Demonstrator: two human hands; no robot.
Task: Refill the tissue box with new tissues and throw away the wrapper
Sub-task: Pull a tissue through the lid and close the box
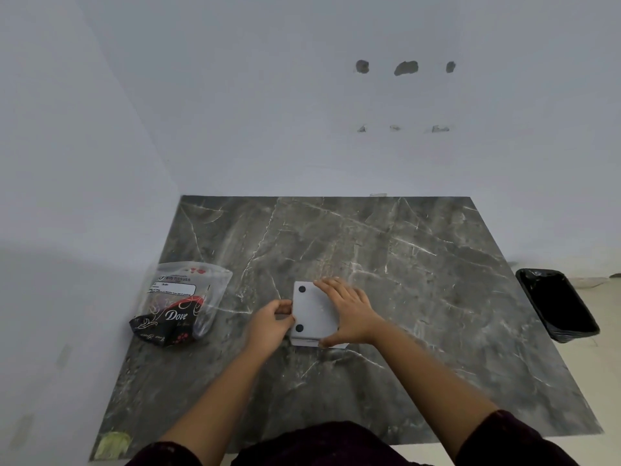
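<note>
A grey tissue box (311, 312) lies upside down near the middle of the dark marble table (420, 280), its flat bottom panel with two black round feet facing up. My left hand (270, 322) grips the box's left edge with its fingertips. My right hand (349, 312) lies flat over the right half of the bottom panel, thumb hooked at the near edge. A plastic tissue pack (178, 304), clear at the top and black and red with "Dove" lettering below, sits to the left of the box, apart from both hands.
A black bin (557, 304) lined with a dark bag stands on the floor past the table's right edge. White walls close in behind and on the left. A yellowish patch (112, 443) marks the table's near left corner.
</note>
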